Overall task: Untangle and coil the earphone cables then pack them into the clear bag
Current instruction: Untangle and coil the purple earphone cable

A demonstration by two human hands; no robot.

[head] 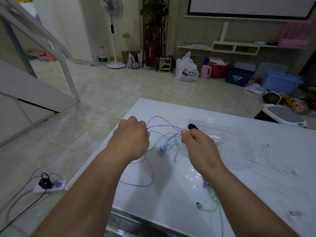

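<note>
Both sets of fingers are curled and pinching the purple cable (164, 125): the left hand (131, 135) grips it at its fingers (147, 132), and the right hand (196, 142) nips it between thumb and forefinger (185, 133). The two hands are held near each other above the white worktop (171, 106). Between them the purple strands arch up and toward the far side in a loose loop. A longer run drops from the left hand and curves across the worktop in a wide bend near the left forearm. Just under and between the hands lies the blue cable (172, 139), in a loose tangle resting on the worktop. By the right forearm, nearer the camera, lies the green earphone (201, 206), its lead trailing off toward the near edge. What looks like a purple earbud (204, 184) lies just beyond it. The clear bag (227, 134) lies flat on the worktop to the right of the right hand. A black object (193, 126) shows just past that hand's knuckles at the bag's left end; what it is cannot be told. On the floor to the left lies a power strip (51, 186) with a black plug in it. Farther off stand a fan (112, 31), a white carrier bag (186, 69) and a blue bin (280, 82).
</note>
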